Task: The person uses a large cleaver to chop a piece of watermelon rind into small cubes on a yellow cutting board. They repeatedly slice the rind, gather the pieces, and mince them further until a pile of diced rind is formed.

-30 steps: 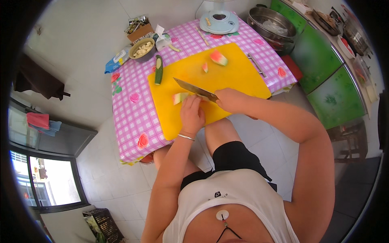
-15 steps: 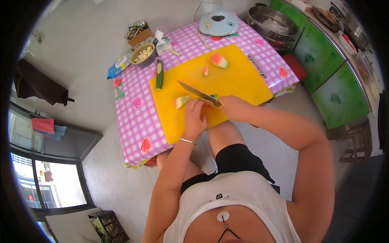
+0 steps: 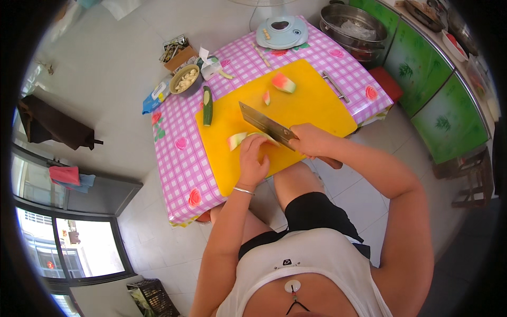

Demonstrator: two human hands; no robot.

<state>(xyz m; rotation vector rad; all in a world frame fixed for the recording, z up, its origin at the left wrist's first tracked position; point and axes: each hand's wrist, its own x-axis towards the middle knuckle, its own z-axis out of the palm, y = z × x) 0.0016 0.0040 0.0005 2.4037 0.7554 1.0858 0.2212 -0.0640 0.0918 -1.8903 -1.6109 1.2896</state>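
Right hand [image 3: 310,141] is wrapped round the wide steel cleaver [image 3: 268,126]; left hand [image 3: 254,165] rests on a pale melon-rind strip [image 3: 272,141], can't tell if pinching; all on the yellow rectangular cutting board [image 3: 303,113]; cutting looks partway, pink-and-green wedge [image 3: 283,82] lying separate, long dark-green squash [image 3: 208,111] mostly whole.

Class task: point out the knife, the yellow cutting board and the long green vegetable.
Knife [image 3: 266,126], head view: middle of the blade.
Yellow cutting board [image 3: 312,105], head view: bare surface, right of the blade.
Long green vegetable [image 3: 208,109], head view: dark green skin, near its middle.
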